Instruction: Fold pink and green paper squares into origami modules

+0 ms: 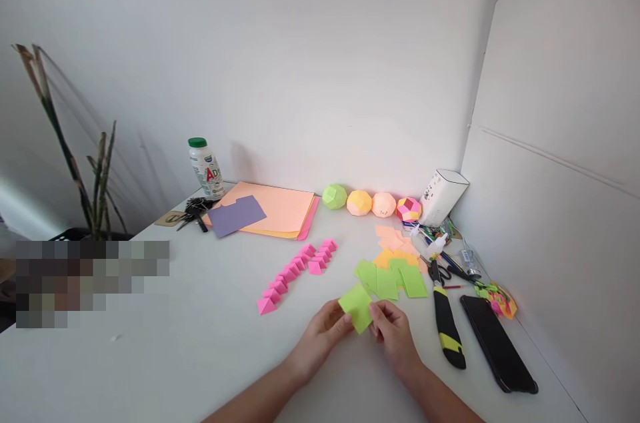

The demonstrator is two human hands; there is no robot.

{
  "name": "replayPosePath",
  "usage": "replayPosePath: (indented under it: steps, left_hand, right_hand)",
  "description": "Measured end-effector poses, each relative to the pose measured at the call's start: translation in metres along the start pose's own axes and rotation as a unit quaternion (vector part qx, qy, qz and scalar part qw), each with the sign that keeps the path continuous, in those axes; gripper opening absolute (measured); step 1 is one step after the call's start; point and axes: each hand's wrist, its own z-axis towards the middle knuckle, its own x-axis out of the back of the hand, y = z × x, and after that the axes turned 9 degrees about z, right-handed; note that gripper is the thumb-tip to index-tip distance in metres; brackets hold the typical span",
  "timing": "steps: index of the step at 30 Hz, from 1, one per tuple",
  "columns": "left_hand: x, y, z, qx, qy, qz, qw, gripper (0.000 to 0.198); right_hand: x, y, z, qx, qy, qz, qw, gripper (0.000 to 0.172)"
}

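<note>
Between my two hands is a small square of green paper (357, 306), raised a little above the white table (190, 343). My left hand (320, 339) pinches it at the lower left edge, thumb in front. On the opposite side, my right hand (394, 333) grips its right corner between thumb and fingers. Just beyond lie several loose green paper pieces (387, 281), with yellow paper pieces (397, 257) and peach paper pieces (393, 235) behind them. To the left, folded pink paper units (287, 276) stand in two slanting rows.
Along the wall sit a green paper ball (335, 196) and several other folded balls. A black-and-yellow cutter knife (447, 329), scissors (437, 271) and a black phone (497, 343) lie on the right. Coloured sheets (280, 203), keys (197, 208) and a white bottle (207, 169) are at back left.
</note>
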Motion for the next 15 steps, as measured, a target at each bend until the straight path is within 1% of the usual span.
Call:
replayPosePath:
  steps: [3, 6, 10, 13, 15]
  left_hand:
    - [0.003, -0.001, 0.005, 0.027, 0.008, -0.038, 0.999, 0.036]
    - [0.005, -0.005, 0.008, 0.031, 0.028, -0.074, 0.996, 0.035]
    - [0.009, -0.009, 0.009, 0.043, 0.056, -0.078, 0.995, 0.033]
    - [0.01, -0.009, 0.009, 0.036, 0.054, -0.048, 0.997, 0.035]
    - [0.012, -0.009, 0.009, 0.041, 0.057, -0.023, 0.997, 0.037]
  right_hand:
    - [-0.004, 0.003, -0.004, -0.038, -0.046, -0.007, 0.998, 0.035]
    - [-0.005, 0.0, -0.007, -0.045, -0.08, -0.048, 0.995, 0.034]
    - [-0.006, -0.004, -0.01, -0.024, -0.116, -0.093, 0.989, 0.035]
    - [-0.005, -0.005, -0.012, 0.001, -0.133, -0.114, 0.985, 0.037]
    - [-0.004, -0.006, -0.015, 0.03, -0.135, -0.119, 0.983, 0.035]
